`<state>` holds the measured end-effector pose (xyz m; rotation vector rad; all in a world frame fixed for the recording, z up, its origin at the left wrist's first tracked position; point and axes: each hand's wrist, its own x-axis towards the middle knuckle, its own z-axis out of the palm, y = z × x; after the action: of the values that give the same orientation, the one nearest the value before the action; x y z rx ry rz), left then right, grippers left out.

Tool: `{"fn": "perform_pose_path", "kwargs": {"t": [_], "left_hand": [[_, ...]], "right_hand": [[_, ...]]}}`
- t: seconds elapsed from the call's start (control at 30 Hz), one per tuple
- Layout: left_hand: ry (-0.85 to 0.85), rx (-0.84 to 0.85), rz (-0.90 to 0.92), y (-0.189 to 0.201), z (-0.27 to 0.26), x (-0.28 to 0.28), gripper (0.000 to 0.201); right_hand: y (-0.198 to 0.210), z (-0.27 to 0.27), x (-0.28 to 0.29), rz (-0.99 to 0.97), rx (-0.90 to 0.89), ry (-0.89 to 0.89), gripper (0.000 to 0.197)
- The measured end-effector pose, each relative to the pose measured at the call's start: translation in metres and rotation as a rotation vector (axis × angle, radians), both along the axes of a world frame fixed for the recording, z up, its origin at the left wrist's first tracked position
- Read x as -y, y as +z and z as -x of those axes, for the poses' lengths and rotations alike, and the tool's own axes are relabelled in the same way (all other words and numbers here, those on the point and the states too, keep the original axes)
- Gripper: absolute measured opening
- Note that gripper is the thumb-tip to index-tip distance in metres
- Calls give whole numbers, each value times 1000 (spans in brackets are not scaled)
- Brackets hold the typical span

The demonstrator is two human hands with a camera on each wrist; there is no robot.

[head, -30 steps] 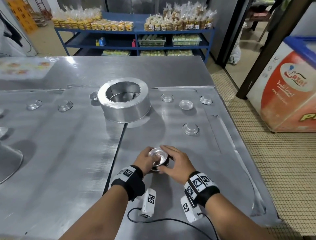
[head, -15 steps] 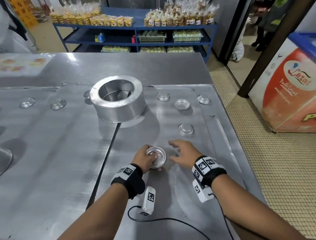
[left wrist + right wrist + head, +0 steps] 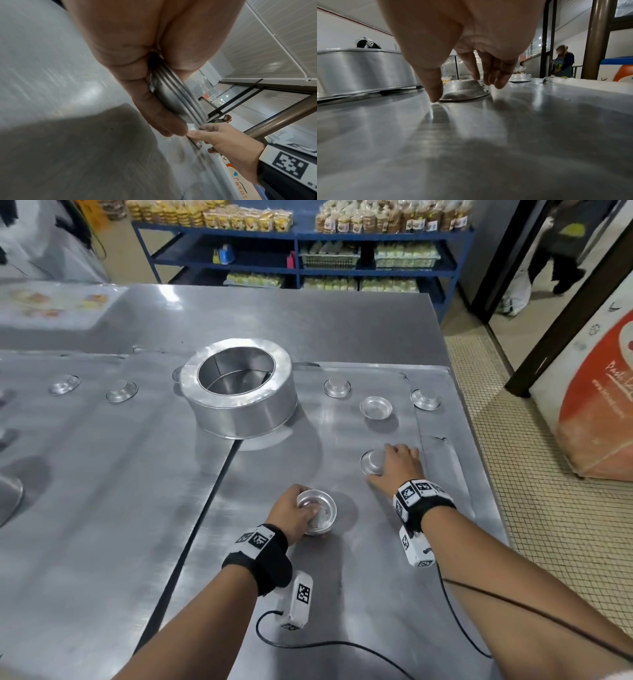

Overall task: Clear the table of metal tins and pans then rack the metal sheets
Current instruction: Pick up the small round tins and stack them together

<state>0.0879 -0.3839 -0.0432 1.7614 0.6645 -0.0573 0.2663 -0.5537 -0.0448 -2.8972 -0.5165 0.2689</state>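
My left hand (image 3: pixel 308 513) grips a short stack of small round metal tins (image 3: pixel 317 513) just above the right-hand metal sheet (image 3: pixel 342 583); in the left wrist view my fingers (image 3: pixel 154 112) and thumb curl round the stacked tins (image 3: pixel 173 98). My right hand (image 3: pixel 383 463) is spread over an upside-down tin (image 3: pixel 370 462) farther right. In the right wrist view its thumb tip touches the sheet beside the upside-down tin's (image 3: pixel 464 89) rim and the straight fingers (image 3: pixel 494 73) reach over it. A large round pan (image 3: pixel 239 392) stands farther back.
Three more small tins (image 3: pixel 337 387) (image 3: pixel 375 407) (image 3: pixel 425 399) lie behind my right hand, and two tins (image 3: pixel 122 392) (image 3: pixel 65 384) lie on the left sheet (image 3: pixel 102 508). Blue shelving (image 3: pixel 298 268) stands behind the table. A freezer chest (image 3: pixel 603 392) and tiled floor are to the right.
My right hand has let go of the stack and moved right and forward to the upside-down tin. My left hand still holds the stack in about the same place.
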Motion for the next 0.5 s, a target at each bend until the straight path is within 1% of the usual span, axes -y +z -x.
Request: {"fn": "perform_pose_path", "kwargs": {"t": [0.1,0.23,0.37,0.43,0.5], "left_hand": [[-21,-10,-74,0,-2,2,19],[-34,-6,-80,0,-4,4,24],[-22,-19,-31,1,-5,8,33],[-11,-23,8,-9,-6,6,31],[-17,-26,51,-26,-8,0,37]], "right_hand": [[-4,-3,0,8,-3,-5,67],[-4,0,0,-123,4,-10,59],[2,12,1,-257,-37,-2,57],[6,21,2,-331,-37,-17,58],[13,33,2,-423,-36,-7,66]]}}
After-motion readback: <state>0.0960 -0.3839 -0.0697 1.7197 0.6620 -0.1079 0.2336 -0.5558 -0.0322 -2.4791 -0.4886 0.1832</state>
